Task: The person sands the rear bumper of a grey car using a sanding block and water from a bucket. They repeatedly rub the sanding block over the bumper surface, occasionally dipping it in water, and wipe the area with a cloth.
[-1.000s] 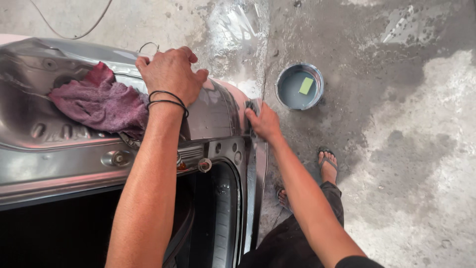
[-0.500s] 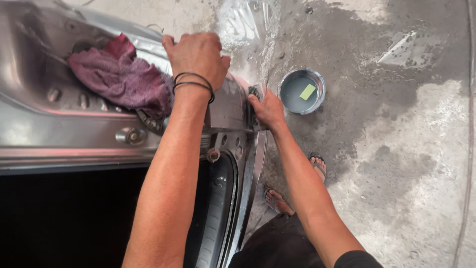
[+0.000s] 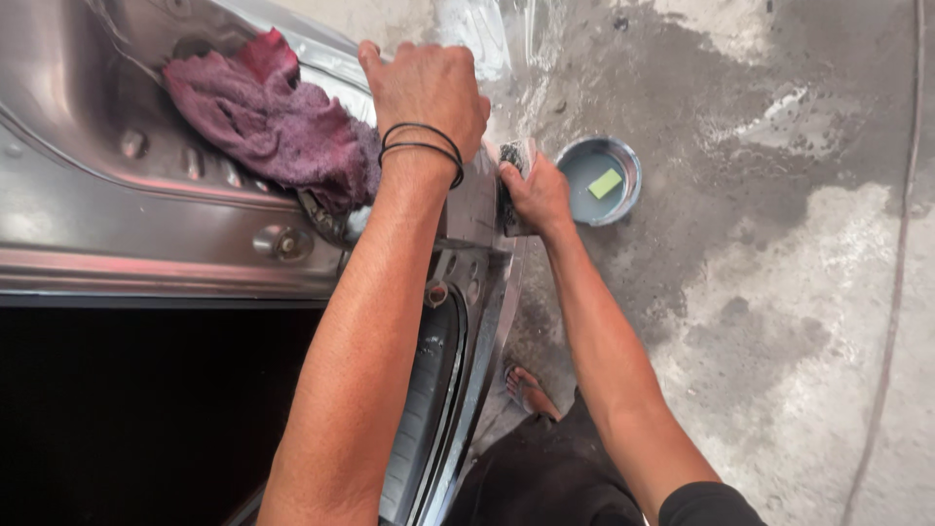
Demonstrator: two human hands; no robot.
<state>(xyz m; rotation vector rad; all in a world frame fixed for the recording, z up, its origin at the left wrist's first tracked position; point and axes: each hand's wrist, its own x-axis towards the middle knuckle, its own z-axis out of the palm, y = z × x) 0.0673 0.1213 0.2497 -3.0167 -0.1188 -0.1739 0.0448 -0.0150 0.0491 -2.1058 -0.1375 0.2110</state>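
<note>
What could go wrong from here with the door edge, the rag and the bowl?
The right hand presses a small pad on the door's thin edge; it could slip off onto that edge. The rag lies loose on the sloped panel beside the left hand and might slide down. The bowl sits on the wet floor near the foot, easily kicked.

open floor right, bowl [image 3: 598, 181] near door [image 3: 146, 224]

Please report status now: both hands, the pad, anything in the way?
Left hand grips door top edge, beside purple rag. Right hand presses grey pad on door edge. Bowl on floor, apart. Nothing blocking.
</note>
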